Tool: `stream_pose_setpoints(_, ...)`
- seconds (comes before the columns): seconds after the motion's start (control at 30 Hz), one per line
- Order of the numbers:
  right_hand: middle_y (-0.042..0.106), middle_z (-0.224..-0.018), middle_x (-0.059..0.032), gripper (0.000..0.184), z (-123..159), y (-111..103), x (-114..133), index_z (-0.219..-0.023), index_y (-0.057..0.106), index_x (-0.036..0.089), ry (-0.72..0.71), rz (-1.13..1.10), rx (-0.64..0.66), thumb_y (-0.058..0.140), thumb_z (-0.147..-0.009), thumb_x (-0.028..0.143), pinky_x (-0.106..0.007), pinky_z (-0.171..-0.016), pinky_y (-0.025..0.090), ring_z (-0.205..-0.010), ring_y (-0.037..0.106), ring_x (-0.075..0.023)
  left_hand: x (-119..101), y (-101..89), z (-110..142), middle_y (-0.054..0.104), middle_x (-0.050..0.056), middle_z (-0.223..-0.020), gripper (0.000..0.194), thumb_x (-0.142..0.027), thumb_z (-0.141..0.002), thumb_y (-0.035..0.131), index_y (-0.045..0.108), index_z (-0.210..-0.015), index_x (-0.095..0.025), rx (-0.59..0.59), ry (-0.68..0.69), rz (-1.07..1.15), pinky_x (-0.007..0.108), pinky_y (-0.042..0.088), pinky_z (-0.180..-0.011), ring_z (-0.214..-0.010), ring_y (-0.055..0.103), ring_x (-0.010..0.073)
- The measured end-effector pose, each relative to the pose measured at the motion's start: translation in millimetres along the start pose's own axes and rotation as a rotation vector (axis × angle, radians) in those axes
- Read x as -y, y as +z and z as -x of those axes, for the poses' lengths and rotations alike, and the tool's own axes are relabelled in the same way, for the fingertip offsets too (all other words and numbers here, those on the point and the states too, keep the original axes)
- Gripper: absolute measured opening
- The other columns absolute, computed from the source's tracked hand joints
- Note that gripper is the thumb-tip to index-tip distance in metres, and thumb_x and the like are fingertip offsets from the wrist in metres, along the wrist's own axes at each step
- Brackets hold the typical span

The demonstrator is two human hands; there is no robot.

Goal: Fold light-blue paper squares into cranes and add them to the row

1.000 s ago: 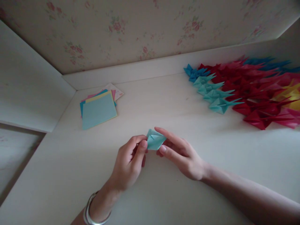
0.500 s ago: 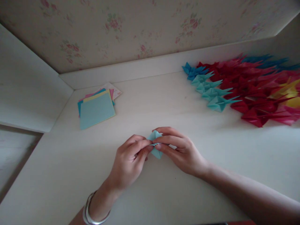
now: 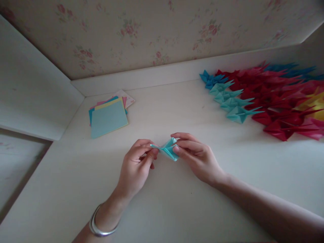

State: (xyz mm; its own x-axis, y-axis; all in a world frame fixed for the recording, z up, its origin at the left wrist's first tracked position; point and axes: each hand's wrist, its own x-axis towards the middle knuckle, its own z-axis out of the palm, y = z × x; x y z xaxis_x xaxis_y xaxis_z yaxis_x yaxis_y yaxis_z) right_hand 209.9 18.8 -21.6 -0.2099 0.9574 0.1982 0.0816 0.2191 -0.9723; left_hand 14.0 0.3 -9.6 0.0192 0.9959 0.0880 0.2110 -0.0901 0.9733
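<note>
Nearer the person than the paper stack (image 3: 109, 118) and off to its right — folded turquoise paper (image 3: 168, 150), held above the bench (image 3: 162, 111) in both hands. Left hand (image 3: 134, 168): fingers closed in a tight pinch on the narrow end. Right hand (image 3: 202, 162): fingers partly curled, thumb against the wider end, the others spread loosely along its far side; exact contact behind the paper can't be told. Step in hand looks like opening and shaping the folds. Next move probably calls for a steady left pinch plus light right-hand pressure — thin paper, could crease wrong. Well right of the stack: turquoise origami figures (image 3: 238, 114), with red origami figures (image 3: 280, 130) beyond them. Silver bangle (image 3: 104, 233) on left wrist, nearer than the stack. No brands or labels readable; marks on the patterned sheet (image 3: 129, 100) at the stack's back too small to tell.
</note>
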Motion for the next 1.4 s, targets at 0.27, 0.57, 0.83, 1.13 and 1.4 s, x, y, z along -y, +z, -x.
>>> stream_pose_setpoints(0.27, 0.067, -0.109, -0.0078, 0.012, -1, 0, -1, -0.087, 0.077, 0.023, 0.004, -0.052, 0.050, 0.066, -0.090, 0.027, -0.032, -0.093, 0.048, -0.111, 0.060, -0.0200, -1, 5.9, 8, 0.069, 0.004, -0.110, 0.014, -0.027, -0.094, 0.059, 0.064, -0.106, -0.021, 0.116, 0.015, -0.112, 0.021, 0.059, -0.064, -0.071, 0.069, 0.0104)
stream_pose_setpoints(0.57, 0.067, -0.117, -0.0096, 0.016, -1, -3, 2, -0.079, 0.078, 0.022, 0.125, -0.125, 0.079, 0.069, -0.087, 0.033, -0.031, -0.094, 0.047, -0.120, 0.057, -0.0225, 0, 6.8, 7, 0.071, 0.002, -0.079, 0.015, -0.026, -0.094, 0.058, 0.070, -0.093, -0.017, 0.143, 0.017, -0.122, 0.020, 0.058, -0.060, -0.063, 0.070, 0.0122)
stream_pose_setpoints(0.83, 0.071, -0.099, -0.0060, 0.021, -5, -5, 3, -0.073, 0.073, 0.023, 0.119, -0.194, 0.027, 0.065, -0.090, 0.033, -0.033, -0.099, 0.043, -0.125, 0.051, -0.0219, 1, 6.1, 5, 0.073, 0.003, -0.074, 0.018, -0.032, -0.092, 0.061, 0.071, -0.094, -0.017, 0.099, -0.147, -0.011, 0.025, 0.062, -0.063, -0.065, 0.072, 0.0158)
stream_pose_setpoints(1.13, 0.069, -0.085, -0.0039, 0.012, -12, -24, -4, -0.083, 0.071, 0.021, 0.033, -0.019, -0.137, 0.070, -0.085, 0.032, -0.028, -0.066, 0.050, -0.075, 0.063, -0.0164, 0, -0.6, -1, 0.070, 0.007, -0.109, 0.024, -0.037, -0.089, 0.065, 0.073, -0.101, -0.018, -0.060, -0.158, 0.111, 0.026, 0.064, -0.056, -0.082, 0.070, 0.0183)
stream_pose_setpoints(1.4, 0.068, -0.081, -0.0026, 0.013, -12, -35, 8, -0.089, 0.070, 0.020, -0.009, 0.391, 0.201, 0.059, -0.093, 0.026, -0.022, -0.056, 0.047, -0.069, 0.061, -0.0139, 4, 0.1, 0, 0.065, 0.008, -0.100, 0.021, -0.032, -0.092, 0.061, 0.073, -0.082, -0.017, 0.025, 0.024, -0.102, 0.021, 0.059, -0.053, -0.073, 0.066, 0.0143)
